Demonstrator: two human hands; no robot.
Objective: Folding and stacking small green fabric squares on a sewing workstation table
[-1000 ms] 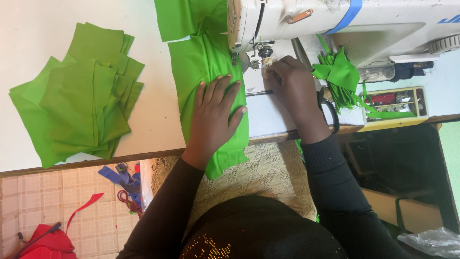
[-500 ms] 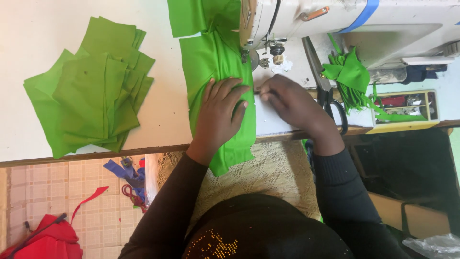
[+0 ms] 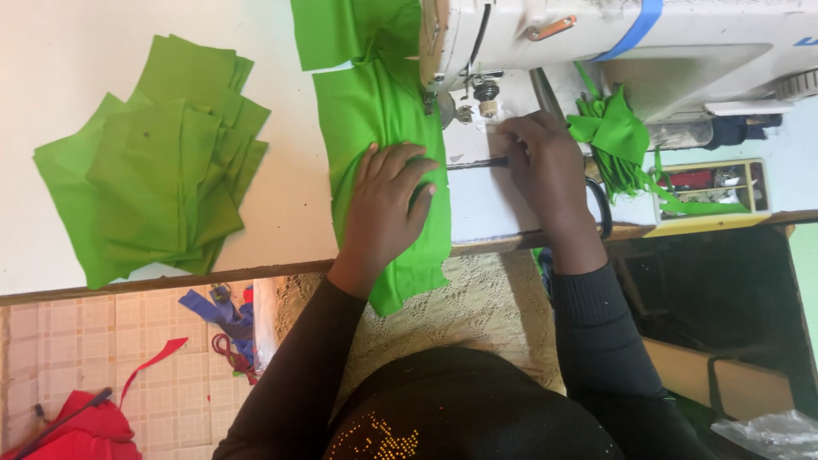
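Since 0.5 s ago the right hand (image 3: 545, 166) has slid off the green fabric strip (image 3: 383, 162) onto bare bench (image 3: 281, 213), fingers curled on a thin dark tool (image 3: 477, 162). Left hand (image 3: 388, 204) lies flat, fingers spread, on the strip, whose long axis runs from bench edge toward the sewing machine (image 3: 596, 43).

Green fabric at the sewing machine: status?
Left hand flat on green fabric, pressing. Right hand by the needle, grip unclear. Fabric hangs over table edge. Nothing blocking.
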